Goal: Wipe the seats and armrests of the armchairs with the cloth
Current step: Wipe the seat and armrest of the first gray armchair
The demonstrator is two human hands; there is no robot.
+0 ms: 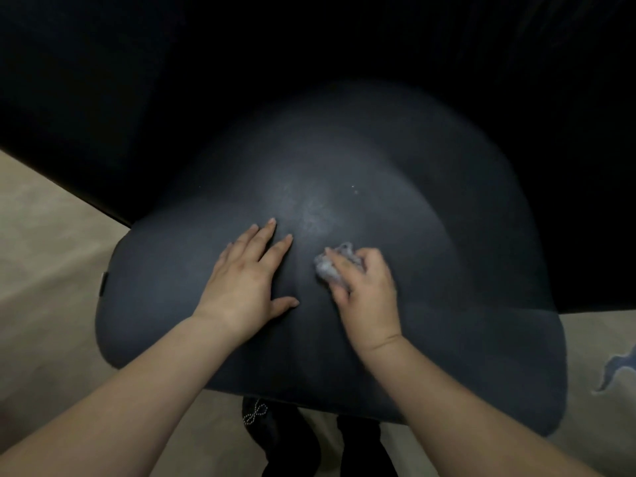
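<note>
A person leans over a dark, rounded armchair seat, seen from above. The left hand lies flat on the cushion, fingers straight and spread, holding nothing and pressing down as a brace. Just to its right, the right hand has its fingers curled around a small, crumpled grey cloth, which bunches out past the fingertips and touches the seat near its middle. Directly beyond the cloth is a pale, dusty smear, and a few white specks sit farther back to the right. No armrest can be made out; the surroundings are very dark. Beige floor shows at both sides.

The step appears to be wiping the seat. To do it well, the cloth would likely need to travel forward over the pale smear and the specks in overlapping strokes, with steady pressure. Opening the wadded cloth flatter would probably cover more surface. The bracing hand should move aside so the area beneath it gets wiped too.
</note>
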